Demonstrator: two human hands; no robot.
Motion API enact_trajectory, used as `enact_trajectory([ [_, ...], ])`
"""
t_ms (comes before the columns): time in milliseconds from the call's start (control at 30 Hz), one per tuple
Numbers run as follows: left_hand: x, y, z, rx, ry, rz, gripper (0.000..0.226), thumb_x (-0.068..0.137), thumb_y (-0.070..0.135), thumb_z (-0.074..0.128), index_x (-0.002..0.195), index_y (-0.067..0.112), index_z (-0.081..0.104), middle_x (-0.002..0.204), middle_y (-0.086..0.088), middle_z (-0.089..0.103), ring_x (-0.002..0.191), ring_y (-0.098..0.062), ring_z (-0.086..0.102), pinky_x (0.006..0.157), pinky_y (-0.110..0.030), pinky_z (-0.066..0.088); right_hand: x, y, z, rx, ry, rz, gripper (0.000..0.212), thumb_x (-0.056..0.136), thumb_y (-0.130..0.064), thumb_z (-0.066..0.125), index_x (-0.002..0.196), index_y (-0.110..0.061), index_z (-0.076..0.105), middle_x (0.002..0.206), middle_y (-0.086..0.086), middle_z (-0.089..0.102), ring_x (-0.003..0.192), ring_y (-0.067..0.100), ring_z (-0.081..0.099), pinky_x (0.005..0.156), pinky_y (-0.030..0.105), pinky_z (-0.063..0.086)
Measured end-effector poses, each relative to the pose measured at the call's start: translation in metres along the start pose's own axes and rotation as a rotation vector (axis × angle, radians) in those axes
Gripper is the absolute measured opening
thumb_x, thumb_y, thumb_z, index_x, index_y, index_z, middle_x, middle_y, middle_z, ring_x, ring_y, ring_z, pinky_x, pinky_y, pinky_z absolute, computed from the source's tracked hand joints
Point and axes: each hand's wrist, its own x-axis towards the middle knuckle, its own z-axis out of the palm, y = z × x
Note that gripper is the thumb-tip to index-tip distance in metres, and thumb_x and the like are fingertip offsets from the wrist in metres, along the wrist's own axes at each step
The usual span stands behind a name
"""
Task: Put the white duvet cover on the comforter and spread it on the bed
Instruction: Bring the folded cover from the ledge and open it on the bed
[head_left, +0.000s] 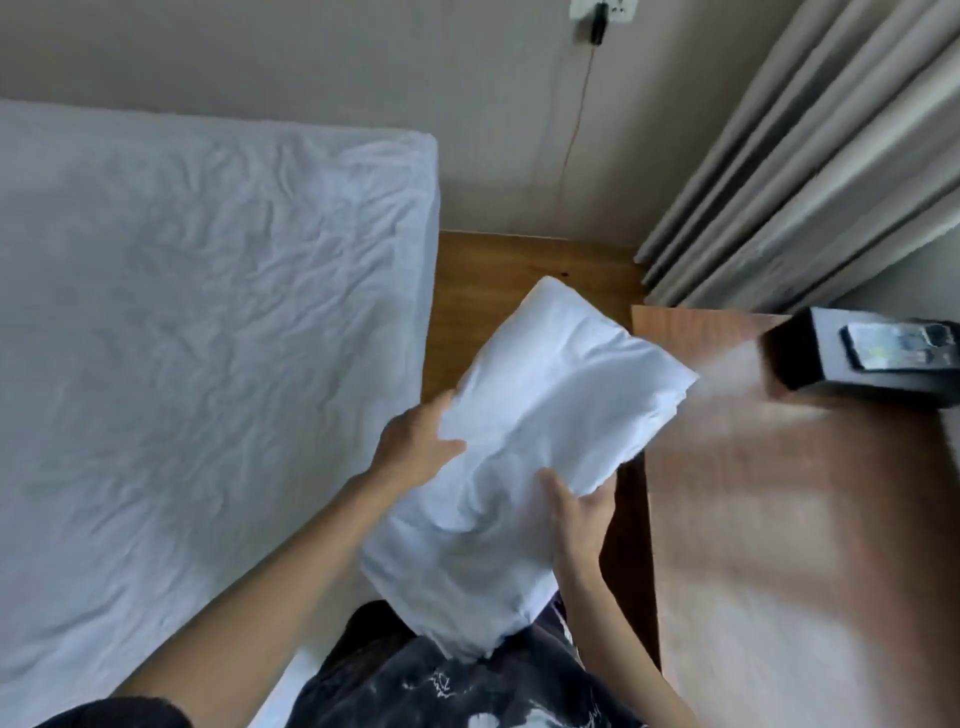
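- A person stands in the narrow gap between bed and desk, holding a folded white cotton duvet cover (540, 447) in front of the body, at about 5 o'clock from the centre of the head view.
- The left hand (418, 444) clasps the bundle's edge at 9 o'clock, thumb laid over the top and fingers tucked beneath, apparently to steady it.
- The right hand (579, 512) supports the bundle from 5 o'clock, fingers curled up against the cloth; a grip on both sides keeps the folds from spilling open early.
- The wide bed with its creased white fitted sheet (197, 322) fills the frame from 8 to 11 o'clock and lies bare, likely the surface on which the cover will be opened.
- No comforter is visible, so the task seems at its very start.
- A brown wooden desk top (779, 519) sits at 3 to 4 o'clock, touching the bundle's corner in the view; a black box (862, 358) rests on it at 2 o'clock.
- Beige pleated curtains (810, 156) hang at 1 o'clock, and a thin cable (576, 119) drops from a wall socket at 12 o'clock.
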Motion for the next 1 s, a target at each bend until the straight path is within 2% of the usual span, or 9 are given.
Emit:
enact_trajectory([
  [200, -0.074, -0.139, -0.069, -0.187, 0.225, -0.276, 0.069, 0.082, 0.033, 0.07, 0.145, 0.027, 0.04, 0.135, 0.0, 0.058, 0.119, -0.024, 0.056, 0.09, -0.028, 0.041, -0.051, -0.002, 0.13, -0.194, -0.397, -0.1, 0.054, 0.066, -0.023, 0.078, 0.112, -0.042, 0.055, 0.105, -0.01, 0.068, 0.096, 0.014, 0.067, 0.086, 0.049, 0.055],
  [300, -0.113, -0.194, -0.094, -0.307, 0.364, -0.407, 0.07, 0.083, 0.032, 0.07, 0.145, 0.026, 0.04, 0.136, 0.0, 0.058, 0.12, -0.024, 0.056, 0.09, -0.027, 0.041, -0.077, -0.014, 0.196, -0.265, -0.609, -0.135, 0.05, 0.067, -0.019, 0.077, 0.108, -0.038, 0.055, 0.102, -0.009, 0.068, 0.093, 0.013, 0.066, 0.087, 0.047, 0.055],
  [400, -0.148, -0.234, -0.115, -0.428, 0.522, -0.537, 0.07, 0.082, 0.031, 0.072, 0.144, 0.024, 0.042, 0.134, -0.002, 0.059, 0.119, -0.025, 0.056, 0.092, -0.029, 0.042, -0.105, -0.027, 0.26, -0.339, -0.795, -0.173, 0.049, 0.068, -0.016, 0.078, 0.11, -0.031, 0.056, 0.102, -0.006, 0.069, 0.094, 0.019, 0.066, 0.087, 0.048, 0.055],
  [567, -0.184, -0.278, -0.141, -0.567, 0.749, -0.728, 0.069, 0.083, 0.031, 0.07, 0.145, 0.022, 0.04, 0.133, -0.003, 0.058, 0.121, -0.026, 0.054, 0.091, -0.029, 0.039, -0.151, -0.048, 0.352, -0.475, -1.028, -0.322, 0.069, 0.062, -0.022, 0.076, 0.126, -0.02, 0.052, 0.112, -0.002, 0.066, 0.102, 0.021, 0.062, 0.093, 0.045, 0.051],
  [667, -0.188, -0.296, -0.15, -0.635, 0.85, -0.832, 0.066, 0.083, 0.032, 0.069, 0.143, 0.024, 0.042, 0.128, -0.004, 0.061, 0.115, -0.026, 0.057, 0.085, -0.029, 0.04, -0.162, -0.054, 0.399, -0.525, -1.144, -0.358, 0.076, 0.055, -0.024, 0.076, 0.127, -0.019, 0.054, 0.113, 0.0, 0.067, 0.103, 0.023, 0.063, 0.092, 0.044, 0.052],
  [800, -0.169, -0.308, -0.161, -0.656, 0.929, -0.975, 0.065, 0.084, 0.032, 0.069, 0.142, 0.021, 0.042, 0.127, -0.006, 0.062, 0.115, -0.028, 0.057, 0.086, -0.031, 0.039, -0.154, -0.06, 0.462, -0.589, -1.308, -0.351, 0.073, 0.053, -0.021, 0.077, 0.123, -0.017, 0.056, 0.11, 0.001, 0.069, 0.1, 0.023, 0.066, 0.088, 0.043, 0.054],
  [900, -0.136, -0.313, -0.176, -0.689, 0.972, -1.066, 0.066, 0.084, 0.032, 0.07, 0.142, 0.019, 0.042, 0.129, -0.007, 0.061, 0.117, -0.03, 0.056, 0.089, -0.033, 0.041, -0.135, -0.07, 0.513, -0.621, -1.435, -0.341, 0.063, 0.059, -0.006, 0.081, 0.116, -0.021, 0.058, 0.105, 0.001, 0.069, 0.099, 0.025, 0.066, 0.084, 0.039, 0.055],
  [1000, -0.088, -0.311, -0.2, -0.73, 1.011, -1.153, 0.066, 0.083, 0.032, 0.071, 0.141, 0.018, 0.043, 0.129, -0.007, 0.061, 0.117, -0.03, 0.057, 0.09, -0.034, 0.041, -0.102, -0.087, 0.571, -0.695, -1.512, -0.305, 0.058, 0.061, -0.001, 0.082, 0.11, -0.025, 0.06, 0.103, 0.002, 0.071, 0.096, 0.026, 0.068, 0.086, 0.047, 0.056],
])
